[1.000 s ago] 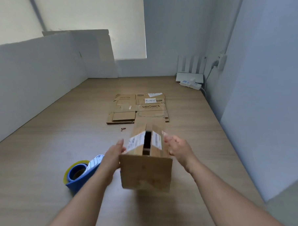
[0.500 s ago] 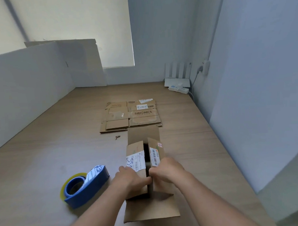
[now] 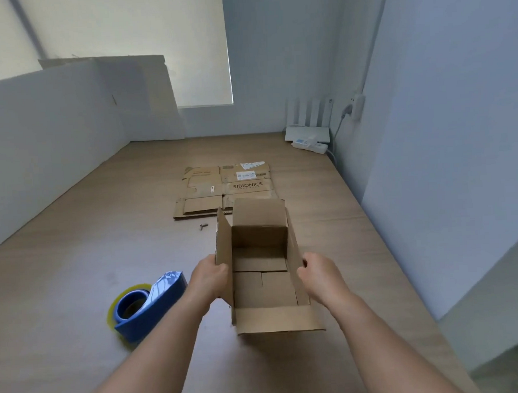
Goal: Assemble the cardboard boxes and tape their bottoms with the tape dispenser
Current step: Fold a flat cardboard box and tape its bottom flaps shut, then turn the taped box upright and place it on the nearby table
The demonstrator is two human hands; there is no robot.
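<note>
As your forearms reach in from the near edge, each hand is clamped on one side of the box [image 3: 264,288]. Left hand [image 3: 209,277]: fingers curled round the left flap's edge, holding it. Right hand [image 3: 320,275]: fingers curled on the right flap, holding it too. The box sits on the table [image 3: 76,263] between your hands, open end up. Its near flap is folded out toward you, its far flap stands upright, and the bottom flaps inside are folded shut. I cannot tell whether the seam is taped.

The dispenser [image 3: 147,308] lies on the table just left of your left wrist, apart from the box, blue body with a yellowish roll.

Past the box lies a small dark bit [image 3: 203,226], too small to identify. Beyond it are flat boxes [image 3: 224,189], one printed SIBIONICS. In the far right corner are a white router [image 3: 308,131] and a power strip [image 3: 310,145].
</note>
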